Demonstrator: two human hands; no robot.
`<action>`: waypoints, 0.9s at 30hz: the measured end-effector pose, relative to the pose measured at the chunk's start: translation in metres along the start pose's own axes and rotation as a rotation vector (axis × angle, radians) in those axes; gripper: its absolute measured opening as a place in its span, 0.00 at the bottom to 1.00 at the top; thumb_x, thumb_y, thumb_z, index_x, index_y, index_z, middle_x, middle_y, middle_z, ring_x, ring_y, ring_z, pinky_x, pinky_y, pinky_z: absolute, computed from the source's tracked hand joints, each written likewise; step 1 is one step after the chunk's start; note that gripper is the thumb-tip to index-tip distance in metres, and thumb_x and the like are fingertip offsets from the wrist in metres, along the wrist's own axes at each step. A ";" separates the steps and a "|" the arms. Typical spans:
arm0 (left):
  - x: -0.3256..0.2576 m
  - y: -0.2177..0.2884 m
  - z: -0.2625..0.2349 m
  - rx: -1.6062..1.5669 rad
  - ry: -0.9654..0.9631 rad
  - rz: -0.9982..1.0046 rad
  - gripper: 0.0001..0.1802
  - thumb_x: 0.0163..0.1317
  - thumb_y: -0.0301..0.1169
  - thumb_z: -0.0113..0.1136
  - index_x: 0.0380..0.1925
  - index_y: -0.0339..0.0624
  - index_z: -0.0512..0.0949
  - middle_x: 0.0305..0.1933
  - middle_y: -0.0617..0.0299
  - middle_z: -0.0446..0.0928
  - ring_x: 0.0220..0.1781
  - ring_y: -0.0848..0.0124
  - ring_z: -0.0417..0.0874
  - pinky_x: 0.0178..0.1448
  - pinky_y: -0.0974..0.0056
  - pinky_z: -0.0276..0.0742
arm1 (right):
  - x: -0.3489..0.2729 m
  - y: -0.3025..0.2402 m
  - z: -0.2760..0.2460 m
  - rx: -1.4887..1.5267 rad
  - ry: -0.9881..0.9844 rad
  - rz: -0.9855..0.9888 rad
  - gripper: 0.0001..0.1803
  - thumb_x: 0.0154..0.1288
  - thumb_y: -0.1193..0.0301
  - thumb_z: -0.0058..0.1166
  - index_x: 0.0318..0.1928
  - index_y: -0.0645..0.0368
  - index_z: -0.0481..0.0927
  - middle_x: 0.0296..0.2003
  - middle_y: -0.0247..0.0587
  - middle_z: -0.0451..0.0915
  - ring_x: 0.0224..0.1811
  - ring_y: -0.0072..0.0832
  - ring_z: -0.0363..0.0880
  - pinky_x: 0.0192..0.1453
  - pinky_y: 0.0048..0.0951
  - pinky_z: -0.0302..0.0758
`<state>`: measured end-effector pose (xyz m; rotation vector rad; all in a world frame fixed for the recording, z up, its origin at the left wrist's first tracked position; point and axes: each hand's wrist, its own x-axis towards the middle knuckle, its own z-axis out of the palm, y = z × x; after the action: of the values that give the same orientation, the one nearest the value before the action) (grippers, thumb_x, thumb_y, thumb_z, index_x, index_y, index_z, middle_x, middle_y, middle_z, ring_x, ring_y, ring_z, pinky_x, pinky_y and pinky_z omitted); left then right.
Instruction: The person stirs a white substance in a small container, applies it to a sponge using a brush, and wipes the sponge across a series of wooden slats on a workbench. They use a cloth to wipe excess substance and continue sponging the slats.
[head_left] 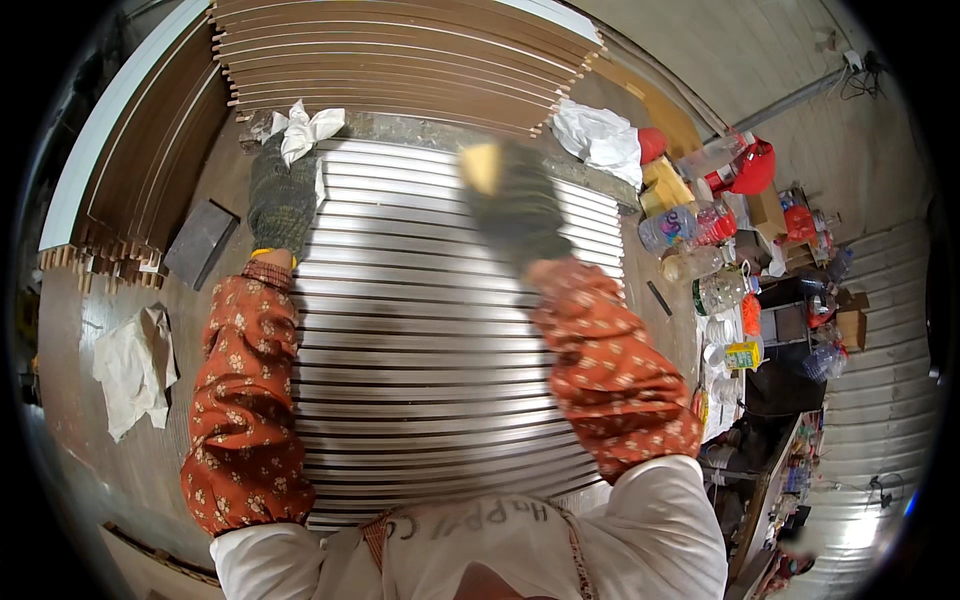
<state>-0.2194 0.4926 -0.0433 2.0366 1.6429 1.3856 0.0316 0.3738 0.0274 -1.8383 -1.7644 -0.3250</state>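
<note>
A row of shiny pale strips (420,375) lies side by side across the table in front of me, dark gaps between them. My left hand (282,195), in a dark knitted glove, is at the far left edge of this row, closed on a crumpled white cloth (308,132). Over the far right part of the strips is my right hand (518,205), gloved the same way and smeared by motion. It grips a small yellow pad (480,168), whose exact kind the blur hides. Orange flowered sleeves cover both forearms.
Stacked brown panels with light edges (400,60) stand beyond the strips, and more panels (140,140) at the far left. A grey block (202,243) and a white rag (135,370) lie at left. Bottles (668,228) and a white bag (597,140) crowd the right side.
</note>
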 end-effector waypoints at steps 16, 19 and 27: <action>-0.002 0.019 -0.007 -0.230 0.066 -0.294 0.29 0.62 0.45 0.55 0.55 0.35 0.68 0.54 0.43 0.72 0.56 0.50 0.72 0.58 0.55 0.67 | -0.053 0.152 -0.086 -0.275 0.006 0.631 0.32 0.53 0.50 0.58 0.47 0.65 0.71 0.43 0.56 0.75 0.50 0.47 0.73 0.53 0.43 0.70; -0.001 0.021 -0.003 -0.472 0.185 -0.326 0.29 0.61 0.43 0.56 0.56 0.35 0.68 0.53 0.43 0.72 0.56 0.52 0.73 0.58 0.56 0.67 | -0.067 0.185 -0.108 -0.467 0.108 0.495 0.38 0.49 0.54 0.65 0.55 0.66 0.69 0.51 0.60 0.71 0.56 0.49 0.70 0.62 0.42 0.65; 0.005 0.014 -0.017 -0.523 0.414 -0.535 0.30 0.59 0.45 0.59 0.55 0.36 0.68 0.53 0.47 0.73 0.55 0.55 0.75 0.58 0.58 0.68 | 0.024 -0.002 -0.016 0.165 -0.036 0.265 0.35 0.50 0.51 0.64 0.50 0.67 0.72 0.43 0.55 0.76 0.45 0.47 0.75 0.52 0.43 0.71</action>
<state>-0.2228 0.4847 -0.0220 0.9819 1.5676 1.8323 0.0356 0.3854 0.0540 -1.9368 -1.4969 -0.0416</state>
